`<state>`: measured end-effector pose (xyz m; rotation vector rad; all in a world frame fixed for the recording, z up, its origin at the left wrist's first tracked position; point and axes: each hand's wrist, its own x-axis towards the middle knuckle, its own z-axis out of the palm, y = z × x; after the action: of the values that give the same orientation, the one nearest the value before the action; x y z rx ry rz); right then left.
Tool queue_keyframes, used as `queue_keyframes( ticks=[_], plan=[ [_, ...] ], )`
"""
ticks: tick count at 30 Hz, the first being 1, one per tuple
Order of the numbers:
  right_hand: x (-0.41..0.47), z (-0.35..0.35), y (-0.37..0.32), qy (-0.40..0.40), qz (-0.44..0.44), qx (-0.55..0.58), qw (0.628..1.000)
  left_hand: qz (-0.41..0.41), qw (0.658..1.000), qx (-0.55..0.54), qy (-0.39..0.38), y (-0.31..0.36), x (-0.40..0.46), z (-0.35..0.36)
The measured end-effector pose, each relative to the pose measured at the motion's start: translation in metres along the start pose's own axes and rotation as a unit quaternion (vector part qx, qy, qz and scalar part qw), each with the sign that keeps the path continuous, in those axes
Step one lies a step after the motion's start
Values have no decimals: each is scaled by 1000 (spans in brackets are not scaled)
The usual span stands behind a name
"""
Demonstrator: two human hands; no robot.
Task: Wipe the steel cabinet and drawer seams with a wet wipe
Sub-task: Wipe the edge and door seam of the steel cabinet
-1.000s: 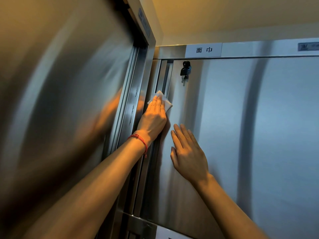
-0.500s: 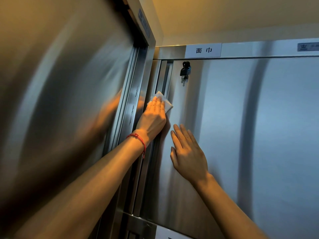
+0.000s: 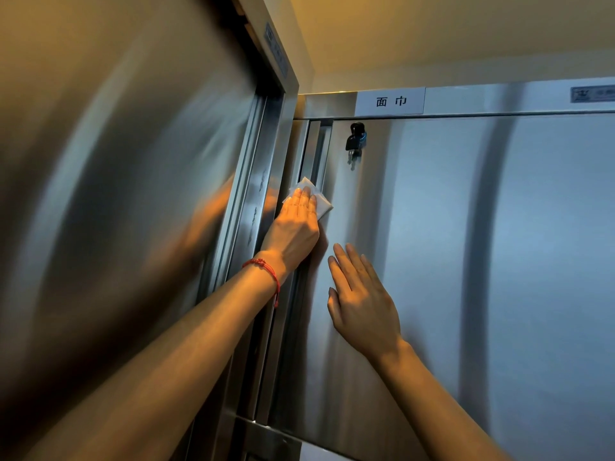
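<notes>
Two bare hands are in view: the left hand [image 3: 293, 227] and the right hand [image 3: 361, 301]. There is one white wipe [image 3: 312, 197], folded into a single pad. One red string bracelet [image 3: 266, 271] circles the left wrist. Two steel cabinet doors show: one large door [image 3: 116, 194] on the left and one door [image 3: 466, 261] on the right. One vertical seam [image 3: 312, 151] runs down the right door's left edge. One bunch of keys [image 3: 355, 141] hangs from one lock. Two labels sit on the strip above the right door: one white label [image 3: 391, 101] bearing two printed characters, and one grey label [image 3: 592, 94], cut off at the frame's edge.
</notes>
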<state>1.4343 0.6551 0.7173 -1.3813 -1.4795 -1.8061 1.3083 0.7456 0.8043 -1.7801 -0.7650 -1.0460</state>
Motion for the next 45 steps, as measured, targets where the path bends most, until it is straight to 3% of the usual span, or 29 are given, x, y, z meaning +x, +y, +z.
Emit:
queue_keyframes(
  ticks=[45],
  plan=[
    [0, 0, 0, 1, 2, 1, 1000, 21, 999, 33, -8, -13, 11, -8]
  ],
)
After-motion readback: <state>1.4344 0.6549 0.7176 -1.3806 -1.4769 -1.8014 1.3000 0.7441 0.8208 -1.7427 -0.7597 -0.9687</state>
